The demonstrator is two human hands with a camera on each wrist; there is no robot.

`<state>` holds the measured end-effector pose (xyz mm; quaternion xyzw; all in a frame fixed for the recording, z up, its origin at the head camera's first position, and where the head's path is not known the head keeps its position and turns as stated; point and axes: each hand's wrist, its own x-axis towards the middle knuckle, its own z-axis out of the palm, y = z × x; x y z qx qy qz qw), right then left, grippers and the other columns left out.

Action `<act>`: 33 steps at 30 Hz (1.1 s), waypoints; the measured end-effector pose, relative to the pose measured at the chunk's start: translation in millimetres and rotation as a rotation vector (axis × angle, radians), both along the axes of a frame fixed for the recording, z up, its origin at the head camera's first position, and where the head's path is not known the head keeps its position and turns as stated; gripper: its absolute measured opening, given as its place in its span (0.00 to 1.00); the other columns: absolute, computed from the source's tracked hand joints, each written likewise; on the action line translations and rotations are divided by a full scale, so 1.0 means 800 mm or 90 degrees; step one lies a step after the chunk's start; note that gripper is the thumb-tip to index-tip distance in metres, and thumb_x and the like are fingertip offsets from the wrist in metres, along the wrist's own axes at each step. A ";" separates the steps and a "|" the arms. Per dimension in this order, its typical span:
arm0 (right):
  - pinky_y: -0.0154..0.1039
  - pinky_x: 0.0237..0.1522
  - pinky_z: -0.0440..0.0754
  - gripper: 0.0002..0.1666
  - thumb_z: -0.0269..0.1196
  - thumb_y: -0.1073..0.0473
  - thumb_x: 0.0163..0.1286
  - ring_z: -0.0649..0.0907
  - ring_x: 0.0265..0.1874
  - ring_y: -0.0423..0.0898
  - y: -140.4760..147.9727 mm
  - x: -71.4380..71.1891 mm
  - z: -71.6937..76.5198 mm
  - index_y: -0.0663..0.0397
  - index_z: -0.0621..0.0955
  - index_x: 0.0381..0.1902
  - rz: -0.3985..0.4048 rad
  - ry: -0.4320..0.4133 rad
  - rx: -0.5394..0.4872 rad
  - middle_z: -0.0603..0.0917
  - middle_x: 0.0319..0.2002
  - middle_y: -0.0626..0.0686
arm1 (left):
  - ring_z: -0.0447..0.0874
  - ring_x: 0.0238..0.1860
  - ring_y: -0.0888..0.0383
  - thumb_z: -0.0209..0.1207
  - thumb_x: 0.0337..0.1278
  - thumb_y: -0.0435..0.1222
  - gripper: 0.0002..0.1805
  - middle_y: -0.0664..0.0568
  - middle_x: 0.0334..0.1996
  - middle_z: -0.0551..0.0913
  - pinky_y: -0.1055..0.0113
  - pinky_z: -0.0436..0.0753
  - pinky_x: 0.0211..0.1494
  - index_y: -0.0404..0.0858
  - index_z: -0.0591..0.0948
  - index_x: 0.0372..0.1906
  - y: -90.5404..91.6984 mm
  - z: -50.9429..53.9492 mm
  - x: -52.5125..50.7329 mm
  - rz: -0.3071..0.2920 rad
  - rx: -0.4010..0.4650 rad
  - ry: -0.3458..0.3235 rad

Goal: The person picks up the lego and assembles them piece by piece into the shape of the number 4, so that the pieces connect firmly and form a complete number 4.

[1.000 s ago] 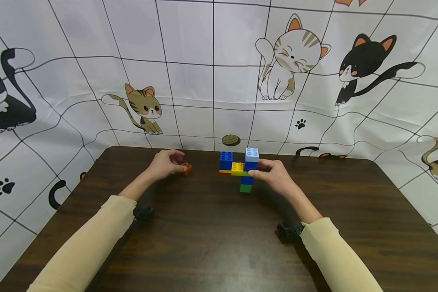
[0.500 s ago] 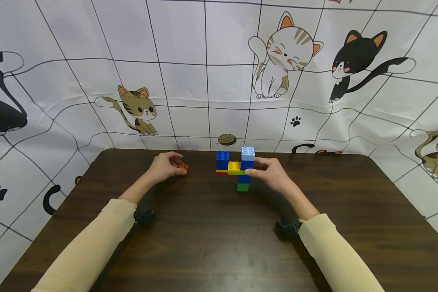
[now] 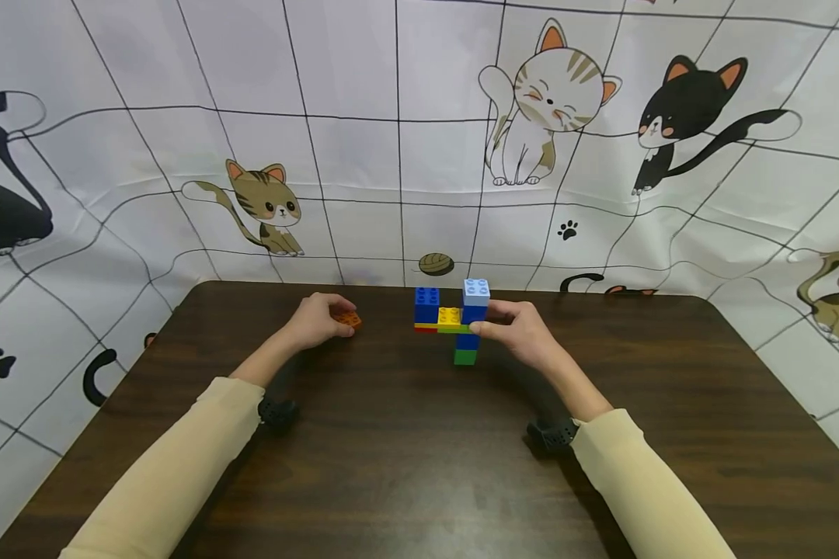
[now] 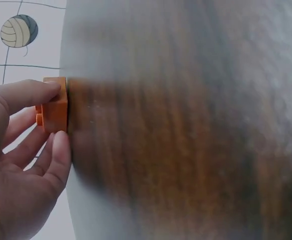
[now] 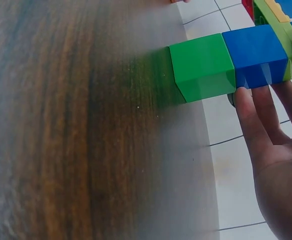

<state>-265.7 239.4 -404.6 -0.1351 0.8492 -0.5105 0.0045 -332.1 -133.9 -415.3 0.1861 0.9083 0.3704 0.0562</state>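
Observation:
Near the far edge of the table, my left hand point(image 3: 316, 320) pinches an orange toy brick point(image 3: 350, 319) between thumb and fingers. The left wrist view has this brick point(image 4: 55, 112) against the tabletop, studs facing the palm. Right of it stands a brick structure point(image 3: 450, 317), with a green brick point(image 3: 464, 357) at its foot and a light blue brick point(image 3: 476, 290) on top. A dark blue brick point(image 3: 426, 303) sits on its left overhang. My right hand point(image 3: 520, 334) grips the structure's right side, thumb in front near the lime plate point(image 5: 278, 32); some fingertips are hidden.
The dark wooden table point(image 3: 405, 450) extends toward me and to both sides. Behind it hangs a white sheet point(image 3: 349, 155) with a grid and cartoon cats. Each wrist wears a black device, such as the right one point(image 3: 554, 435).
My left fingers have closed further around the orange brick, which turned slightly and shifted a little left. My right hand and the structure keep their place; the head view shifted slightly.

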 end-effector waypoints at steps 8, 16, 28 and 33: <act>0.50 0.54 0.78 0.30 0.69 0.51 0.71 0.79 0.50 0.57 0.005 0.007 0.001 0.65 0.80 0.64 -0.012 -0.001 0.013 0.84 0.57 0.62 | 0.79 0.54 0.42 0.67 0.59 0.29 0.22 0.37 0.53 0.83 0.49 0.80 0.57 0.29 0.81 0.59 0.016 0.015 0.010 -0.038 0.026 0.007; 0.49 0.54 0.79 0.30 0.69 0.52 0.72 0.80 0.50 0.57 0.008 0.007 0.002 0.66 0.80 0.64 -0.007 -0.001 0.005 0.84 0.57 0.63 | 0.80 0.51 0.45 0.66 0.62 0.31 0.23 0.40 0.56 0.81 0.54 0.85 0.51 0.33 0.81 0.62 0.041 0.047 0.030 -0.064 0.079 0.010; 0.49 0.55 0.79 0.29 0.69 0.53 0.72 0.81 0.47 0.57 0.002 0.002 0.002 0.66 0.80 0.63 0.002 -0.006 -0.016 0.85 0.55 0.63 | 0.78 0.58 0.44 0.67 0.63 0.32 0.22 0.43 0.54 0.84 0.47 0.78 0.60 0.34 0.82 0.62 0.066 0.086 0.063 -0.093 0.141 0.059; 0.45 0.51 0.80 0.29 0.69 0.53 0.71 0.82 0.45 0.56 -0.002 0.002 0.003 0.65 0.80 0.63 0.011 -0.007 -0.019 0.85 0.54 0.63 | 0.79 0.56 0.46 0.67 0.64 0.31 0.22 0.44 0.54 0.84 0.50 0.81 0.55 0.34 0.82 0.62 0.068 0.088 0.069 -0.081 0.167 0.057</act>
